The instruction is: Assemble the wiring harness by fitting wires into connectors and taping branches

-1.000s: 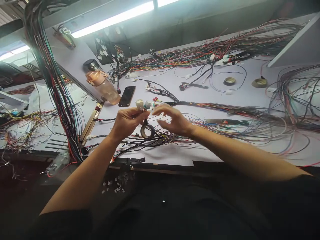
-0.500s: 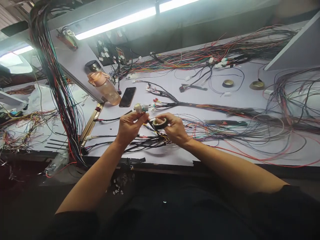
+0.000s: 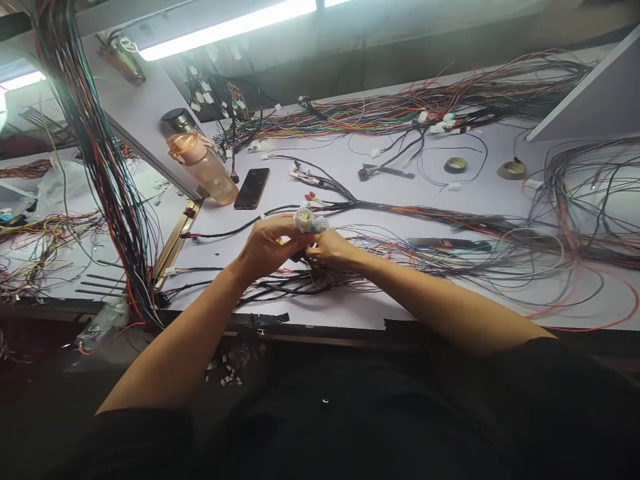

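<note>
My left hand (image 3: 270, 243) is closed round a wire harness branch, just below its white connectors (image 3: 305, 219), which stick up above the fingers. My right hand (image 3: 333, 250) is closed and meets the left one at the wires under the connectors. A dark edge of the tape roll (image 3: 300, 256) shows between and below the hands; most of it is hidden by the fingers. Under both hands lie black-sleeved harness branches (image 3: 280, 288) on the table. Behind them, a taped harness trunk (image 3: 380, 209) with small red and white connectors spreads to the left.
A phone (image 3: 252, 189) and a bottle (image 3: 203, 167) stand at the back left. Two tape rolls, one dark-edged (image 3: 455, 165) and one tan (image 3: 513, 171), lie at the right. A hanging wire bundle (image 3: 100, 153) drops at the left; loose wires (image 3: 450, 267) spread right.
The hands have come together, the right moving left to the wires. The connectors have turned and shifted right. The tape roll, plain in the right hand before, is now mostly hidden.
</note>
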`<state>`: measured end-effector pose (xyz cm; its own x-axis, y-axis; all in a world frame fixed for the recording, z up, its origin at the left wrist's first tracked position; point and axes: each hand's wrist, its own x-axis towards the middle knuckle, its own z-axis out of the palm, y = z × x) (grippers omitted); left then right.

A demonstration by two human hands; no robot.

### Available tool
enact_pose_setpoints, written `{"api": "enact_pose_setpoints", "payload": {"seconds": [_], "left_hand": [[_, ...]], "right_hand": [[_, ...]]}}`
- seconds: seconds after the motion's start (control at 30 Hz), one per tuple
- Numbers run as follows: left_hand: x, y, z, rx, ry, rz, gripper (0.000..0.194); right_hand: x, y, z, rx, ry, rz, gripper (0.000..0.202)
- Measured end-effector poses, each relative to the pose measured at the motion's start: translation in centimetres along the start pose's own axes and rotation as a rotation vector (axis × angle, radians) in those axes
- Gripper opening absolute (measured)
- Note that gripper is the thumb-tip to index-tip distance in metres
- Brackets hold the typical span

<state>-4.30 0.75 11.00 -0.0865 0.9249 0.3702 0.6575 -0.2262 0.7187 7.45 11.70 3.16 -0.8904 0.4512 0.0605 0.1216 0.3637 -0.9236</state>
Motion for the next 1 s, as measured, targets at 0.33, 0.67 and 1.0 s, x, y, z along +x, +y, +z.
{"api": "enact_pose_setpoints", "payload": {"seconds": [0.33, 0.67, 1.0], "left_hand": [[0.0, -1.5, 0.8, -0.228, 0.236, -0.288, 0.026], [-0.1, -1.5, 0.7, -0.295, 0.337, -0.382, 0.028], [0.1, -1.5, 1.2, -0.400, 0.325, -0.423, 0.028]], "right_hand": [[-5.7, -1.7, -1.0, -0.519, 0.380, -0.491, 0.029], [-3.3, -2.1, 3.7, -0.873, 0.478, -0.534, 0.023], [-3.2, -2.5, 2.9, -0.868, 0.487, -0.580, 0.019]]}}
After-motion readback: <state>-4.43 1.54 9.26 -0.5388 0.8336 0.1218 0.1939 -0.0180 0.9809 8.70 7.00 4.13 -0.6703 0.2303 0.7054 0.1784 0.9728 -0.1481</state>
